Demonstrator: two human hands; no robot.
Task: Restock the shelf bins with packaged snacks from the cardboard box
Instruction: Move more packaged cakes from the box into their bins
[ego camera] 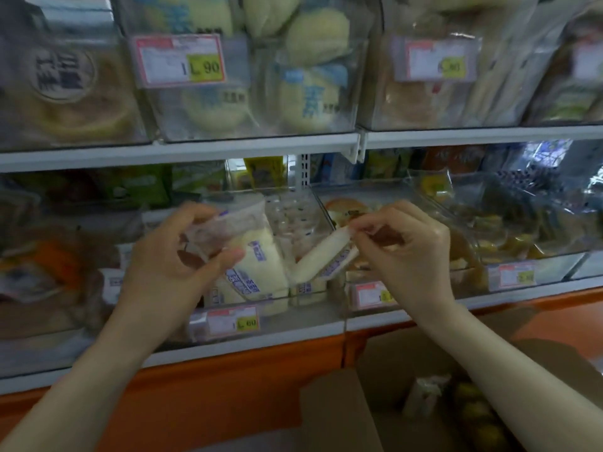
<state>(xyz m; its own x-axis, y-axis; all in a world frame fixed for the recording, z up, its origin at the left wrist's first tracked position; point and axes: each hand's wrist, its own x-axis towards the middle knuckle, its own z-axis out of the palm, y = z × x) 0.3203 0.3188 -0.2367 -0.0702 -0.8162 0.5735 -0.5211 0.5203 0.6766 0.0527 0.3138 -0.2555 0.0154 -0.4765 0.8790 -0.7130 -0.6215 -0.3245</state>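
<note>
Far left, 10 o'clock: upper-shelf clear bin of round brown pastries (65, 99), blurred.

Left hand (176, 256), just left of centre: thumb and fingers curled round the crimped top of a cream bun packet (251, 256). The packet stands roughly upright in the clear lower-shelf bin (318, 203), among more of the same packets at the bin's front.

Below that bin, 6 o'clock of the held packet: price tag (233, 321) with a yellow patch on the shelf edge.

At 12 o'clock: upper bin of cream buns (306, 96) with blue print.

Centre: second cream packet (318, 257), tilted, its low end toward 7 o'clock, inside the same bin.

Right hand (408, 252): fingertips pinch the upper end of the second packet's wrapper. The hands are apart, each on its own packet.

At 5 o'clock: open cardboard box (372, 363) below the shelf, against the orange base panel (228, 386). Wrapped snacks (427, 393) lie in it, partly hidden by the right forearm.

At 3 o'clock: neighbouring bin of yellow-brown packets (509, 223); contents too blurred to name.
</note>
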